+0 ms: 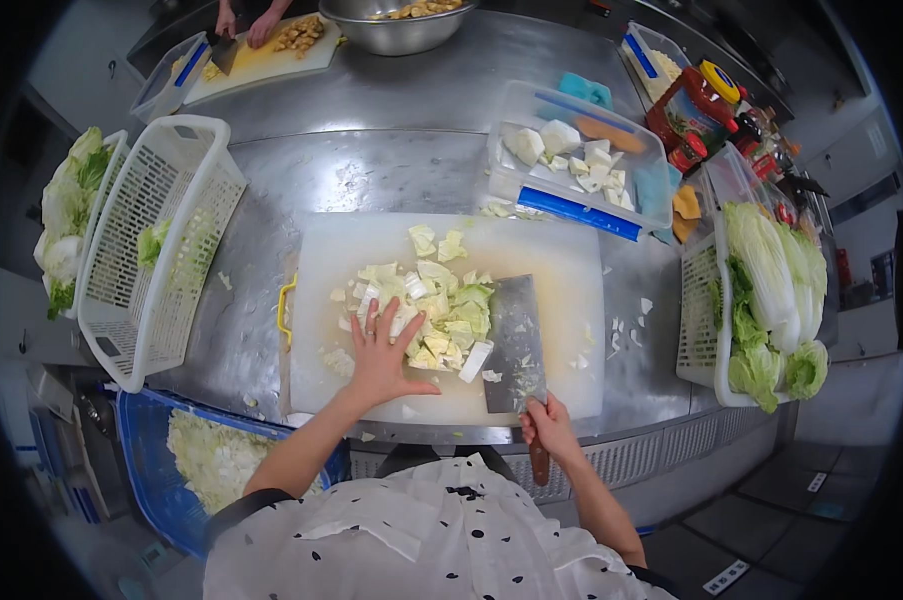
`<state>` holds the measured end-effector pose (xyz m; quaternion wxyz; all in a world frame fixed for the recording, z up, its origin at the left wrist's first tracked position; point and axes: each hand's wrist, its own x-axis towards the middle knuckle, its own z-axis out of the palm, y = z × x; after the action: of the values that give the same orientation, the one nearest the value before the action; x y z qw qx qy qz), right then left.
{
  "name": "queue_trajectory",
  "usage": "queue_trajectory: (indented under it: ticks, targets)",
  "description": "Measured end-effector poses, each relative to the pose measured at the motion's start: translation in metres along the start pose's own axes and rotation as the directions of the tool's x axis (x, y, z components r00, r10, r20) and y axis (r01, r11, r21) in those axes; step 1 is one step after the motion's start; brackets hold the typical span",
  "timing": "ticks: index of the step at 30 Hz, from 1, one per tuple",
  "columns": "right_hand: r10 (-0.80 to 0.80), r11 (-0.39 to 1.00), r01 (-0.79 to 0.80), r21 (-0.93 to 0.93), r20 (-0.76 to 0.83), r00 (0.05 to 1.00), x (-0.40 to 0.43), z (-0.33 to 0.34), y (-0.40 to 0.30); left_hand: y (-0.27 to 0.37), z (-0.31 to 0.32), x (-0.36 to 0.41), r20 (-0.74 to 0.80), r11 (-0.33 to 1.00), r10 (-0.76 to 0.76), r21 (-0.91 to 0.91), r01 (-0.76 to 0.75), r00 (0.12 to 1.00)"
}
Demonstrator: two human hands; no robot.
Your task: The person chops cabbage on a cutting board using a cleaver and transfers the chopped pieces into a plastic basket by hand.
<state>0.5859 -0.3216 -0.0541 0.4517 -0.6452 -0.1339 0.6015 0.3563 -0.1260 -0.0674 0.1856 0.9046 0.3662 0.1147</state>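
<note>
A white plastic cutting board [571,300] lies before me on a steel table, bearing a pile of chopped Chinese cabbage [436,307]. My left hand [387,352] has its fingers spread over the pile's lower left edge, a ring on one finger. In my right hand [549,427] is the wooden handle of a cleaver [515,337]. Its broad blade lies nearly flat on the board, at the right side of the pile, with small cabbage bits stuck to it. One white stalk piece [476,361] lies close to the blade.
White plastic baskets [188,187] stand left; another basket [688,315] holds whole Chinese cabbages [774,285] at right. A blue tub [140,450] of cut cabbage is low left. A clear container [504,157] holds white chunks. Beyond are a steel bowl [399,34] and another person's hands [260,30] with a cleaver.
</note>
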Motion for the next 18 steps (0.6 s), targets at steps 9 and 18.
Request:
queue_trajectory:
  ticks: [9,18]
  targets:
    - [0.01,0.992,-0.027,0.125,0.133,0.991,0.035,0.074,0.006,0.033,0.031,0.033,-0.417,0.946,-0.324,-0.174,0.275,0.849]
    - [-0.004,1.0,0.001,0.014,0.173,0.985,0.046,0.087,-0.009,0.032,0.028,0.034,-0.578,0.869,-0.425,-0.477,0.135,0.697]
